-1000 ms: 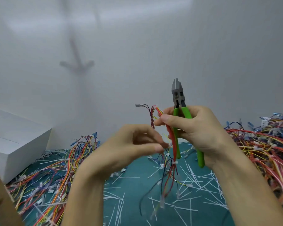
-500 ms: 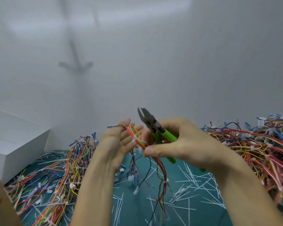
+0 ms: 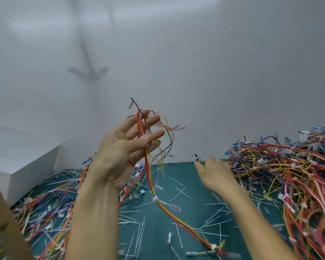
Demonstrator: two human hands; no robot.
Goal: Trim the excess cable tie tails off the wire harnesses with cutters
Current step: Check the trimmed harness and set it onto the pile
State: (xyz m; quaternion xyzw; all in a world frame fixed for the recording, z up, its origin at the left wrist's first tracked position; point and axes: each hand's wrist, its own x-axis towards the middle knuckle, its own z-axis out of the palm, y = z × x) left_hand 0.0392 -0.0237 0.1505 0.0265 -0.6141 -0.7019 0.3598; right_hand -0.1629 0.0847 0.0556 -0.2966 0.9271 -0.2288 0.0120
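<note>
Head view. Holds left hand (image 3: 118, 152) up well above the surface (image 3: 186, 212), palm to camera, fingers straight and spread. Carries one wire harness (image 3: 148, 175) across those fingers, red and yellow strands threaded among them; no closed grip there, fingers apart. Cannot tell which fingers lie in front of the strands. Shows loose harness ends sticking up past the fingertips, blurred. Lets the rest hang below the hand and trail toward the lower right, down onto the teal surface. Notes a white cable tie (image 3: 155, 198) on the hanging stretch, below the hand, and a second white tie near the bottom edge.

Holds right hand (image 3: 214, 173) low, near the surface, back to camera, well apart from the left hand. Clamps that grip on the cutters (image 3: 199, 160): fingers curled over the handle, with only the dark nose and a sliver of green showing above the knuckles. Cannot tell whether the blades are together or apart. Has the cutters apart from the held harness.

Records many white cut tails (image 3: 180, 192) scattered over the surface. Finds a large right heap (image 3: 289, 175) of harnesses just beside the right hand, and a left heap (image 3: 45, 203) beside the left forearm. Notes a white box (image 3: 23, 166) at far left against the wall (image 3: 214, 72)
</note>
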